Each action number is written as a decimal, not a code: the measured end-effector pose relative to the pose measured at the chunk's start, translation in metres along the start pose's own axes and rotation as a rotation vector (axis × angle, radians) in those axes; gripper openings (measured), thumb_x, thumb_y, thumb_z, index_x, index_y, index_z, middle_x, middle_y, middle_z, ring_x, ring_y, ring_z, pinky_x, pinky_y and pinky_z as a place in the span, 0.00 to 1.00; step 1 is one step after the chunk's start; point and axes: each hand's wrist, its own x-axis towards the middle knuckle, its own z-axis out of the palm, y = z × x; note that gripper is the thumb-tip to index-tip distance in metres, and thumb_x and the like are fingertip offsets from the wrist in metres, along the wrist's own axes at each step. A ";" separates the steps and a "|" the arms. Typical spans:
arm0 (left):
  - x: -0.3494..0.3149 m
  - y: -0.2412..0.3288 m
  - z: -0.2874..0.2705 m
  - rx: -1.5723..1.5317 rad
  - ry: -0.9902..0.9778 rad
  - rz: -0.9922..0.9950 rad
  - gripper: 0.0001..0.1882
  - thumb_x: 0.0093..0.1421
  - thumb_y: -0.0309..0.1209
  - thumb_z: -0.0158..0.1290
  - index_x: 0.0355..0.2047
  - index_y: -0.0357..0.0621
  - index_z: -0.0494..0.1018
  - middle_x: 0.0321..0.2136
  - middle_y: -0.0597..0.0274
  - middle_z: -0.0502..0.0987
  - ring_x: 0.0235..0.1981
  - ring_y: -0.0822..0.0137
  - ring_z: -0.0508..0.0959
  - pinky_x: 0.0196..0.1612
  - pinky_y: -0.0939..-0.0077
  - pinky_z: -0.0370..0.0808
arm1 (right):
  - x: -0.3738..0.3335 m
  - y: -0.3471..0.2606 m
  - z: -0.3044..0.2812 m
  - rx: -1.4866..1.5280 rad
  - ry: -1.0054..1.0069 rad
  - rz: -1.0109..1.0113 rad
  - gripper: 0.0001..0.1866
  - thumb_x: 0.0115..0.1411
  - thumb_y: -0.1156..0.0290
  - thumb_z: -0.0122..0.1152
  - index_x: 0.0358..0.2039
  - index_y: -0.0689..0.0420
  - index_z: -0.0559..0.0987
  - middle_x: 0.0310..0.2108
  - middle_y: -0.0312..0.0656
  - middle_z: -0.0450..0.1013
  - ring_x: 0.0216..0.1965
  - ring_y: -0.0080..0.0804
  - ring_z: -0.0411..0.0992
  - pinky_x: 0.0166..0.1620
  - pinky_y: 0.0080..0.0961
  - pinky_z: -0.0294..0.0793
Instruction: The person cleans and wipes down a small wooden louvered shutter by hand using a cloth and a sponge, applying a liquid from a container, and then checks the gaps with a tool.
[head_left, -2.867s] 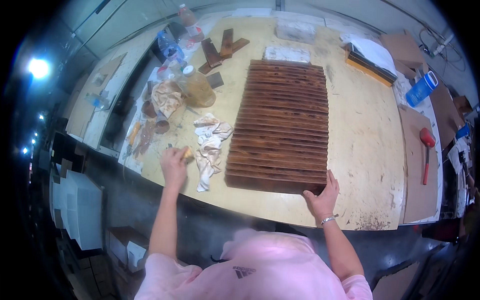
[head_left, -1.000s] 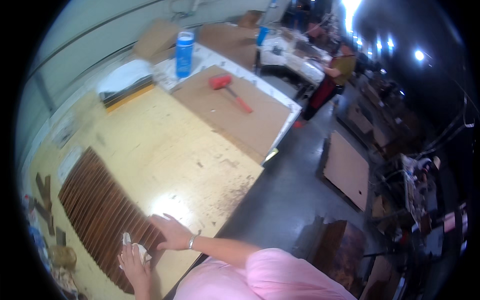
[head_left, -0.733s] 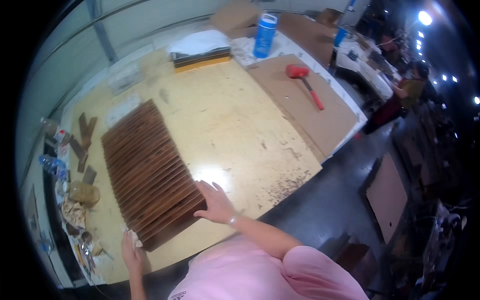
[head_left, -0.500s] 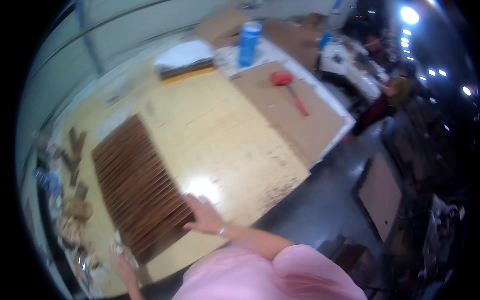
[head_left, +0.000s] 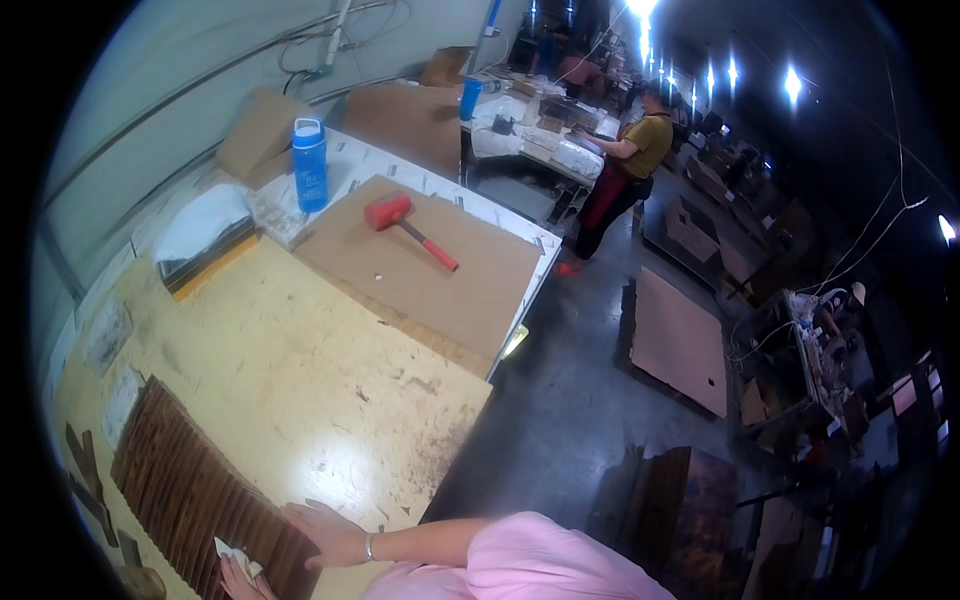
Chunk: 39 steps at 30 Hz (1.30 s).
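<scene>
A dark brown slatted wooden panel (head_left: pixel 190 485) lies at the lower left on a pale yellow board. My left hand (head_left: pixel 240 582), partly cut off by the lower edge of the picture, presses a folded white cloth (head_left: pixel 238 556) onto the slats near the panel's near end. At the panel's right edge rests my right hand (head_left: pixel 328 535), fingers spread and nothing held. A bracelet circles that wrist.
A red mallet (head_left: pixel 410 230) lies on a cardboard sheet (head_left: pixel 470 270), with a blue bottle (head_left: pixel 310 165) behind it. Wood strips (head_left: pixel 90 480) sit left of the panel. Across the aisle, a person (head_left: pixel 625 165) stands at another table.
The view has swung to the right, so the panel sits lower and further left. My left hand has moved with the cloth from the panel's near left edge onto its slats.
</scene>
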 end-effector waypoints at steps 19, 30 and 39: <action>-0.010 -0.016 0.020 0.123 -0.044 -0.163 0.34 0.73 0.51 0.39 0.61 0.30 0.68 0.61 0.37 0.70 0.61 0.38 0.69 0.64 0.50 0.63 | 0.011 0.016 0.016 0.023 -0.041 -0.066 0.63 0.48 0.53 0.74 0.71 0.71 0.44 0.73 0.59 0.45 0.74 0.49 0.43 0.75 0.41 0.41; -0.005 -0.007 0.013 0.087 -0.055 -0.143 0.34 0.74 0.51 0.37 0.61 0.28 0.67 0.61 0.35 0.69 0.62 0.38 0.68 0.64 0.49 0.64 | 0.011 0.010 0.007 -0.058 0.000 -0.073 0.63 0.47 0.44 0.73 0.71 0.68 0.50 0.69 0.62 0.52 0.71 0.56 0.50 0.73 0.48 0.46; -0.004 -0.010 0.020 -0.045 -0.071 -0.203 0.30 0.73 0.45 0.43 0.65 0.35 0.66 0.64 0.39 0.66 0.63 0.40 0.67 0.65 0.50 0.63 | 0.019 0.021 0.011 -0.072 0.043 -0.174 0.71 0.42 0.39 0.75 0.71 0.72 0.46 0.72 0.66 0.45 0.74 0.58 0.43 0.74 0.49 0.42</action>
